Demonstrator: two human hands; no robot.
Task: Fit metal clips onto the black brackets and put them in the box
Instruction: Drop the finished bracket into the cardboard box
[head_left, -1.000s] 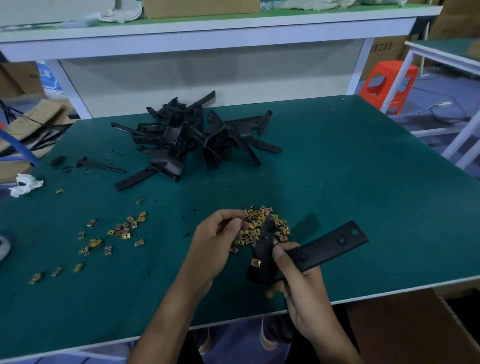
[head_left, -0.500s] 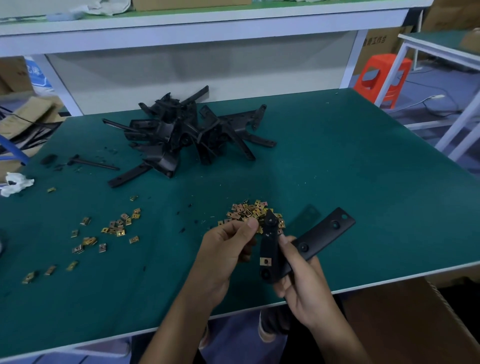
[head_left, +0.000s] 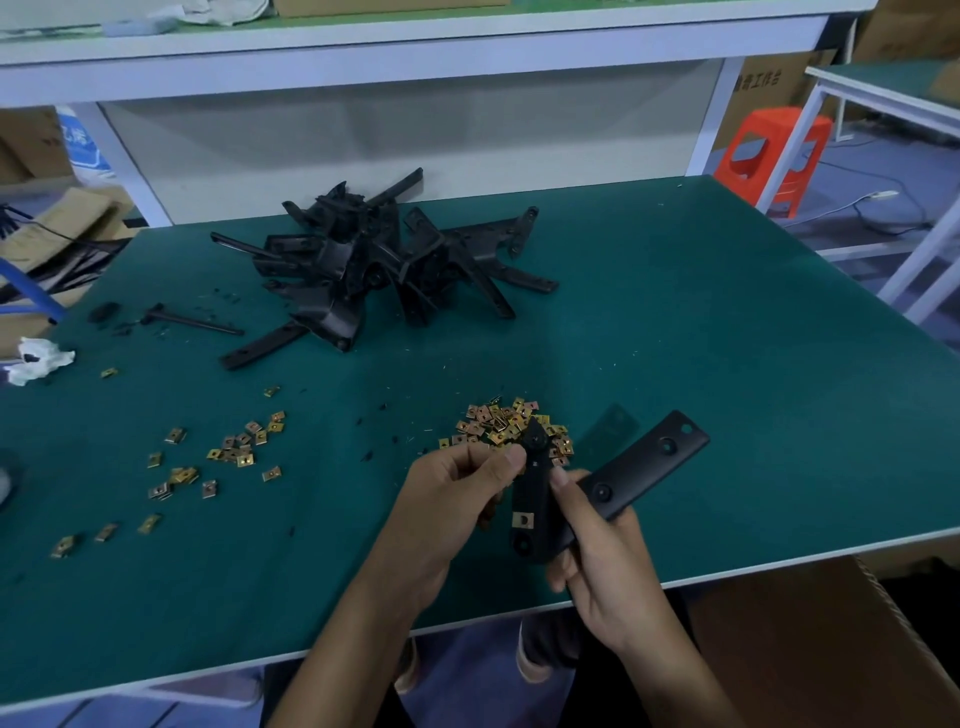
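My right hand (head_left: 602, 566) grips a black L-shaped bracket (head_left: 639, 467) above the near edge of the green table (head_left: 727, 338). One brass clip (head_left: 523, 519) sits fitted on the bracket's lower arm. My left hand (head_left: 452, 499) pinches something small against the bracket's upper arm; its fingers hide what it is. A pile of brass clips (head_left: 498, 428) lies just beyond my hands. More clips (head_left: 228, 454) are scattered to the left. A heap of black brackets (head_left: 384, 265) lies at the back of the table. A cardboard box (head_left: 831, 649) stands below the table's right corner.
A single black bracket (head_left: 192, 322) and a white rag (head_left: 39, 358) lie at the table's left. A white shelf frame (head_left: 415, 57) rises behind. An orange stool (head_left: 769, 156) and another white table (head_left: 883, 98) stand on the right.
My left hand has come away from the clip pile to the bracket's upper arm. The right hand has tilted the bracket slightly and kept hold of it.
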